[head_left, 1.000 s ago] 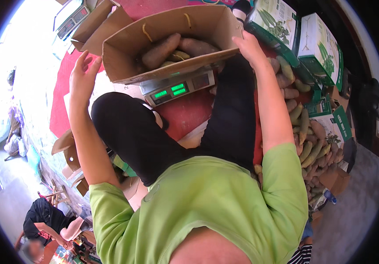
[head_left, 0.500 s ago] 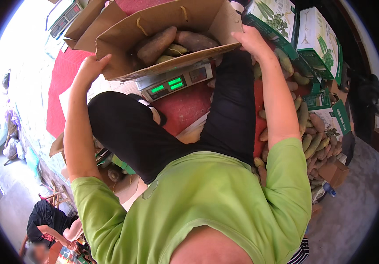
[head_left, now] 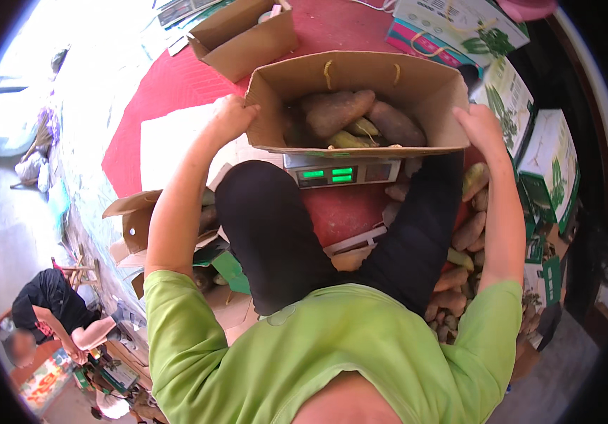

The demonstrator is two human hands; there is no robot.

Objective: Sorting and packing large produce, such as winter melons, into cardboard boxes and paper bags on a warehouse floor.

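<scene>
An uncovered cardboard box (head_left: 357, 71) with yellow cord handles sits on a digital scale (head_left: 376, 172), whose green display is lit. Inside the box lie several thick tubers (head_left: 339, 113), reddish-brown and yellow-green. My left hand (head_left: 232, 119) grips the box's left side at the upper edge, thumb over the rim. On the opposite side, my right hand (head_left: 479, 127) holds the right edge in the same way. The box hides the scale's platform and the undersides of both hands' fingers are not fully seen.
Loose tubers (head_left: 470, 232) are heaped beside my right leg. Printed cartons (head_left: 548, 166) stand at the right. Another brown box (head_left: 247, 44) is beyond my left hand, on the red mat (head_left: 176, 85). A seated person (head_left: 53, 311) is at the lower left.
My view has turned, so the box and scale appear farther right. The box looks more level over the scale. Both hands keep hold of its sides.
</scene>
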